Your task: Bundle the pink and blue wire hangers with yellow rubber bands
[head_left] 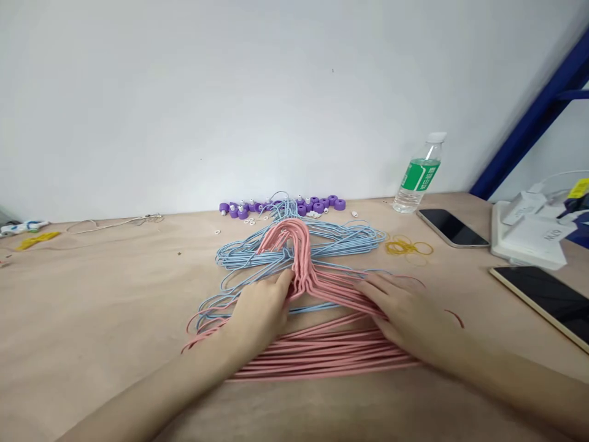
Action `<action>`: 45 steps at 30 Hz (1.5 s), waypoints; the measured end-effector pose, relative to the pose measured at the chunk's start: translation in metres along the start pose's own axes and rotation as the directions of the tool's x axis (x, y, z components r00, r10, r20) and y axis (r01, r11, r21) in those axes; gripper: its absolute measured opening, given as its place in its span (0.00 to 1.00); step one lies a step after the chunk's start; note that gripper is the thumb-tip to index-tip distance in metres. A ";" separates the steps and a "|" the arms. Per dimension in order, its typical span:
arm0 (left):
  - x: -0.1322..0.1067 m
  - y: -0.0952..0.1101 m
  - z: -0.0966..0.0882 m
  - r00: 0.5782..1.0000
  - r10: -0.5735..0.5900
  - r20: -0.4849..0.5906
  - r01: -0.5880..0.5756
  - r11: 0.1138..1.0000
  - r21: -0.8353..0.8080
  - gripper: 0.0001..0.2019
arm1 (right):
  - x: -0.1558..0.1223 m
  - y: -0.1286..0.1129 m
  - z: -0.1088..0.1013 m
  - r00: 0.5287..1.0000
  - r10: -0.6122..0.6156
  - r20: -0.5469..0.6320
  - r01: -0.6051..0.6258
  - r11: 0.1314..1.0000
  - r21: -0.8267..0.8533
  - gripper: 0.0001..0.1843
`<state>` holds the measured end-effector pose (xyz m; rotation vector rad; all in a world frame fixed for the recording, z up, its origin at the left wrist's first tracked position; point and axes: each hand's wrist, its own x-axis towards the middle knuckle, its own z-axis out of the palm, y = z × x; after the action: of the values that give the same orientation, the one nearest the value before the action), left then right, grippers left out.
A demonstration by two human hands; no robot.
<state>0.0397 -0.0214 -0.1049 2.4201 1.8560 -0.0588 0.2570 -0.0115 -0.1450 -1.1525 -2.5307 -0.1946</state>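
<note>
Nearest me lie salmon-pink coated wire hangers point(322, 350), with pale blue coated wire hangers point(294, 245) tangled just beyond. Farther off sit purple plastic caps point(317, 207); to the right, amber rubber bands point(398, 247) and a water bottle with a green label point(416, 175).

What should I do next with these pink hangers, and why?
Probably press the bars of the pink wire hangers together with your right hand, while your left hand keeps the necks gathered. The hooks are bunched, but the bars below lie loosely spread, and some pink ends stray over the blue wire hangers.
</note>
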 end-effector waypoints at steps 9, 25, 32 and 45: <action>0.020 0.000 0.015 0.999 -0.002 0.036 0.001 1.000 0.027 0.18 | 0.008 0.017 0.019 0.994 0.065 0.092 -0.070 0.996 0.049 0.28; 0.044 -0.013 0.005 0.991 -0.114 0.062 0.109 0.991 0.081 0.10 | 0.055 0.016 0.013 0.922 0.198 0.333 -0.189 0.980 -0.059 0.05; 0.039 -0.023 0.004 0.990 -0.087 0.114 0.081 0.995 0.053 0.13 | 0.056 0.014 0.012 0.912 0.231 0.340 -0.217 0.973 -0.078 0.09; 0.039 -0.017 -0.004 0.986 -0.162 0.041 0.155 0.977 0.145 0.12 | 0.061 0.013 0.008 0.854 0.289 0.432 -0.252 0.957 -0.143 0.14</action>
<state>0.0333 0.0210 -0.1051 2.3260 2.0836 -0.2722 0.2274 0.0416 -0.1303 -1.7456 -2.7150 0.0514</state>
